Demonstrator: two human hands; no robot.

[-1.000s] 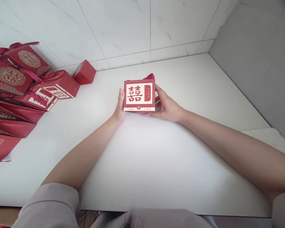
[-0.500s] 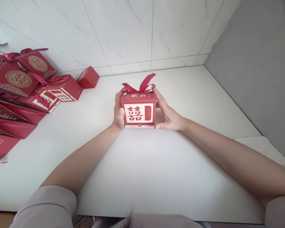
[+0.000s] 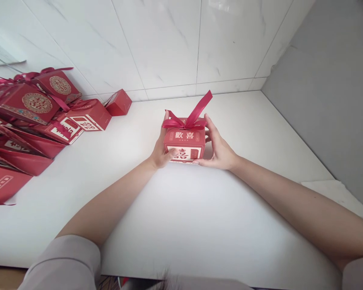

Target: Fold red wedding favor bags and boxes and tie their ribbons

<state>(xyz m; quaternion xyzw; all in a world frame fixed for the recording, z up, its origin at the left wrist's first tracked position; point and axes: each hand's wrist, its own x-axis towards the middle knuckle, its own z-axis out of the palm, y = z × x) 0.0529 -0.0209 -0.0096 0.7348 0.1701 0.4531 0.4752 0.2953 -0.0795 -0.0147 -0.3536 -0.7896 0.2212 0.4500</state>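
Note:
A red gift box with Chinese characters and a dark red ribbon bow on its top is between my two hands at the middle of the white table. My left hand grips its left side, the thumb across the front panel. Against the right side and lower front corner my right hand closes, its thumb at the bottom edge. The bow's ends stick up, one long end pointing to the upper right. The far side of the box and some of my fingertips are hidden.
Several red gift boxes with ribbons are piled at the left. A small red box lies beside them near the tiled wall. White tissue lies at the right edge, by a grey panel.
The box has tipped so its top shows more, and it has shifted slightly right in view. My left thumb has moved onto the front panel.

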